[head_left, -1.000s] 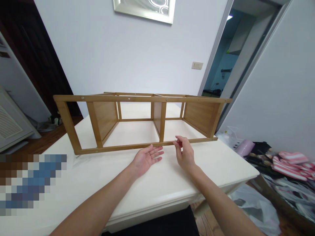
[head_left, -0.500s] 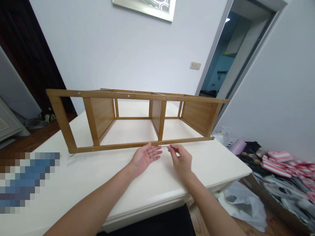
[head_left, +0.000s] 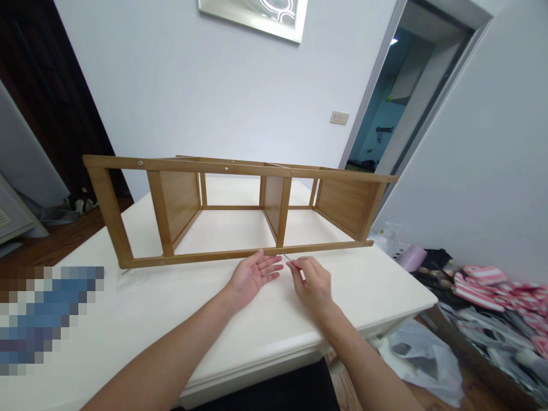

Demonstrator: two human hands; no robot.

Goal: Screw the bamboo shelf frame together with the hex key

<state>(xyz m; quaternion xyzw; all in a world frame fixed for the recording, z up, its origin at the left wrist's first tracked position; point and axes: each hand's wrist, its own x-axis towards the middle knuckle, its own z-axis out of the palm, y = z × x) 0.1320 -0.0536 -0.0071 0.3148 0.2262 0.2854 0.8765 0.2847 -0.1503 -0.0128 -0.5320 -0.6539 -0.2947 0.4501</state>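
A brown wooden shelf frame (head_left: pixel 222 254) lies on its side on the white table (head_left: pixel 363 285), with screw fittings and holes along its front rails. Palm up and fingers spread, my left hand (head_left: pixel 252 277) rests against the lower front rail, holding nothing. Just right of it, my right hand (head_left: pixel 313 282) pinches a thin metal rod (head_left: pixel 286 257) that looks like a hex key. The rod's far end points at the lower rail, near the foot of the middle upright; whether it sits in a fitting I cannot tell.
A blurred-out blue patch (head_left: pixel 55 314) covers part of the table's left side. On the right, a pile of clothes (head_left: pixel 492 285) lies beyond the table edge, and a white plastic bag (head_left: pixel 423 359) is on the floor. The wall (head_left: pixel 257 103) stands behind the frame.
My right hand has shifted slightly left and down, and the thin rod in its fingertips now shows, angled toward the rail. My left hand stays spread in the same place.
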